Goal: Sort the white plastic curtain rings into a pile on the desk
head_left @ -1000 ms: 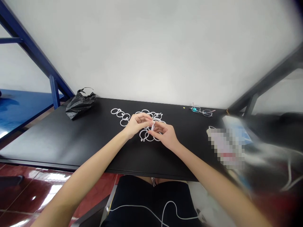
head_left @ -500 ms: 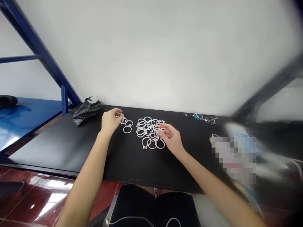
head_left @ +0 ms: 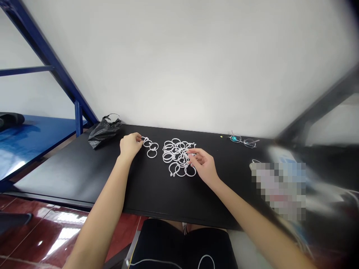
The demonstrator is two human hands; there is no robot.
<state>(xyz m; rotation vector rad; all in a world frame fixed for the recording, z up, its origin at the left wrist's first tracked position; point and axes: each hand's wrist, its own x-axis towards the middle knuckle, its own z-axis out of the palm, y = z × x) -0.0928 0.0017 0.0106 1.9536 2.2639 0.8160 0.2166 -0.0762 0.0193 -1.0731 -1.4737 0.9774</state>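
A tangled pile of thin white rings with small knobbed ends (head_left: 174, 157) lies on the black table (head_left: 157, 194). Left of it is a smaller group of white rings (head_left: 152, 153). My left hand (head_left: 131, 146) rests at the far left edge of that group, its thumb and fingers curved and a little apart, close to the outermost ring. At the pile's right side is my right hand (head_left: 203, 164), thumb and forefinger nearly together on a white ring, the other fingers loosely curled. The fingertips partly cover the rings there.
A crumpled black plastic bag (head_left: 105, 130) sits at the back left. Eyeglasses (head_left: 242, 140) lie at the back right, near a small yellow-green speck. A pixelated, blurred package (head_left: 277, 190) is at the right. Behind the table rises a white wall (head_left: 179, 67); a blue metal frame (head_left: 50, 63) stands left.
My left hand has drawn back slightly to the left, uncovering more of the small group of rings. My right hand stays at the pile with hardly any movement.
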